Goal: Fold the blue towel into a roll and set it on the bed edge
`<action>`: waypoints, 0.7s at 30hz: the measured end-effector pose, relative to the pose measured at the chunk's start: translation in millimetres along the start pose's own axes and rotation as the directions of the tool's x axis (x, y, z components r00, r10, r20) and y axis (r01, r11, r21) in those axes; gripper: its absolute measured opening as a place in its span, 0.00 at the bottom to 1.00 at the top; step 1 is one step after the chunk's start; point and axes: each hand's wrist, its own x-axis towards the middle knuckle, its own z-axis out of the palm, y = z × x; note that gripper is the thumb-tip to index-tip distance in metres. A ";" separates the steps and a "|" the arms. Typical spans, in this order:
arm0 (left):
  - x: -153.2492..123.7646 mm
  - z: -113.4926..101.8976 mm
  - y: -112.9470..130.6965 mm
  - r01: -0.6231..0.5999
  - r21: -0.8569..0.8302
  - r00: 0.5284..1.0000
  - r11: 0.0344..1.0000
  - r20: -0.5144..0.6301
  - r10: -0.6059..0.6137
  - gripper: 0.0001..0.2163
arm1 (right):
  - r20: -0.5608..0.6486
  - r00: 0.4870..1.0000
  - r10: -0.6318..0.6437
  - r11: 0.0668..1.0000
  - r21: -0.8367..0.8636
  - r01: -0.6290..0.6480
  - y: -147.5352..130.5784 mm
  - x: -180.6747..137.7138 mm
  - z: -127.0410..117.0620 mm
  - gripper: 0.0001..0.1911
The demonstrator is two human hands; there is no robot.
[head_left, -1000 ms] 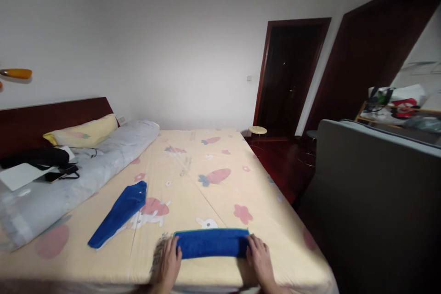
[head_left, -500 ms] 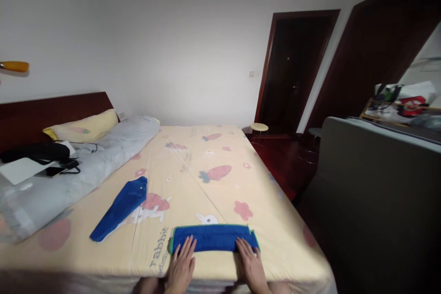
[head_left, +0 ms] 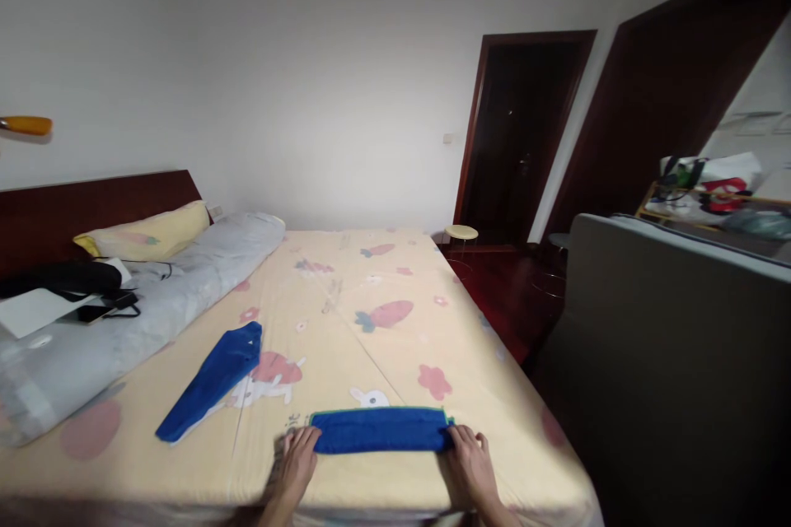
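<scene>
Both grips lay open and flat on the bed [head_left: 383, 346], clasping nothing: the left hand [head_left: 297, 461] touched the left end of the folded blue towel [head_left: 381, 431], the right hand [head_left: 468, 465] its right end. That towel lay near the bed's front edge. A second blue cloth [head_left: 213, 379] lay well apart, further left.
</scene>
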 end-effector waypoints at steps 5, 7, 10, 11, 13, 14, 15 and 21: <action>1.2 -13.4 -9.3 0.049 -0.115 0.998 0.992 -0.031 -0.053 0.16 | 0.090 0.993 0.073 0.989 0.121 -0.084 2.4 3.6 -15.1 0.13; 1.6 -13.7 -13.3 0.121 -0.128 0.991 0.984 -0.035 -0.126 0.14 | 0.120 0.988 0.098 0.983 0.144 -0.115 4.8 5.3 -12.1 0.14; 5.9 -9.3 -15.7 0.202 -0.112 0.978 0.973 -0.036 -0.207 0.15 | 0.130 0.984 0.124 0.981 0.132 -0.141 3.9 10.4 -5.0 0.17; 8.1 -7.3 -15.6 0.223 -0.095 0.973 0.970 -0.040 -0.228 0.15 | 0.130 0.982 0.134 0.981 0.121 -0.150 2.8 12.5 -2.9 0.17; 12.8 -3.7 -14.8 0.265 -0.053 0.963 0.963 -0.045 -0.267 0.16 | 0.128 0.980 0.153 0.982 0.089 -0.165 0.2 16.6 0.0 0.18; 15.0 -2.4 -14.2 0.281 -0.029 0.959 0.959 -0.044 -0.282 0.16 | 0.127 0.979 0.162 0.983 0.070 -0.172 -0.9 18.3 0.8 0.19; 16.9 -1.6 -13.5 0.294 -0.003 0.955 0.956 -0.043 -0.293 0.15 | 0.124 0.978 0.170 0.983 0.052 -0.178 -2.0 19.8 1.5 0.19; 23.6 5.3 9.5 0.291 0.110 0.957 0.950 -0.042 -0.288 0.23 | 0.092 0.989 0.115 0.992 0.039 -0.119 -23.9 24.2 7.2 0.29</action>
